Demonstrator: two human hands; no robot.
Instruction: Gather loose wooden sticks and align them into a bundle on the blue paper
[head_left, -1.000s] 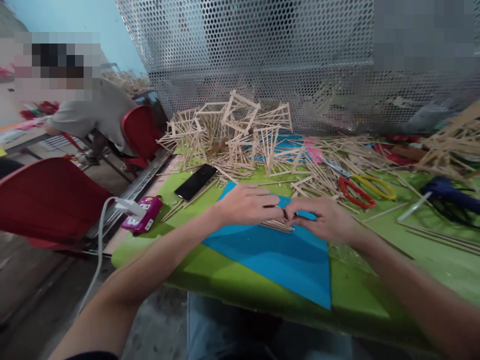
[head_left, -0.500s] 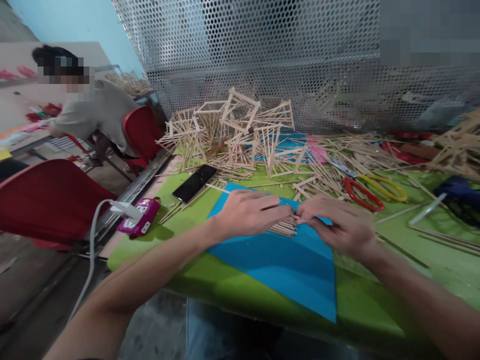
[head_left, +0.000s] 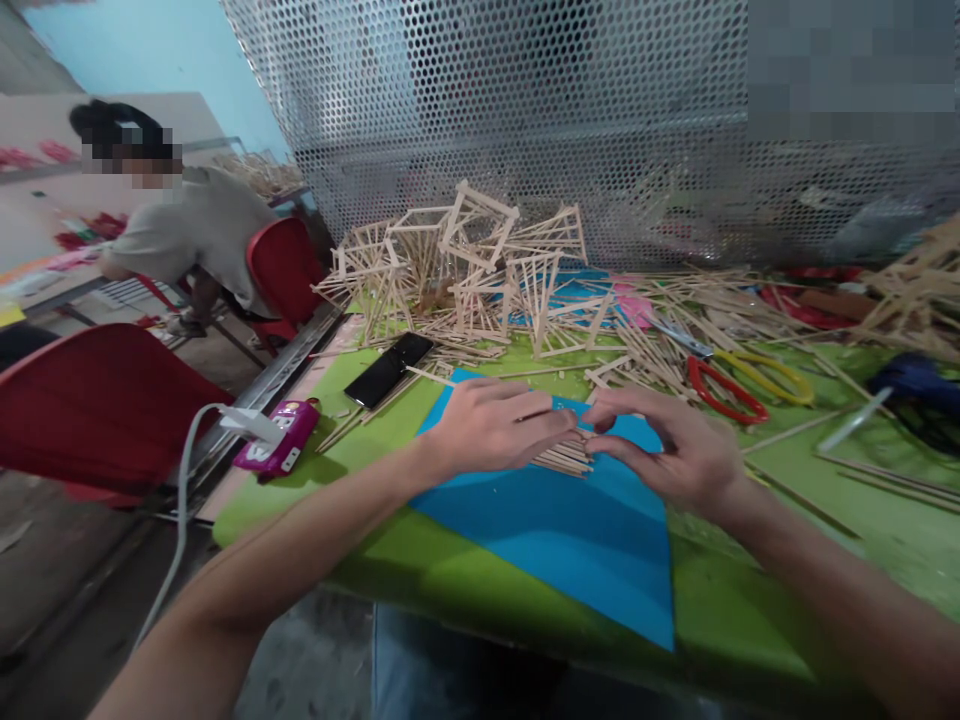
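While the left hand (head_left: 491, 428) and the right hand (head_left: 679, 450) meet fingertip to fingertip over the blue sheet (head_left: 562, 520), both pinch narrowly on the bundle of thin wooden sticks (head_left: 562, 459) lying just beneath and between them. An uneven pinch could likely fan the sticks loose, rolling some toward the scattered sticks (head_left: 660, 330) beyond the fingertips.

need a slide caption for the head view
Left hand and right hand meet over a bundle of thin wooden sticks on a blue sheet.
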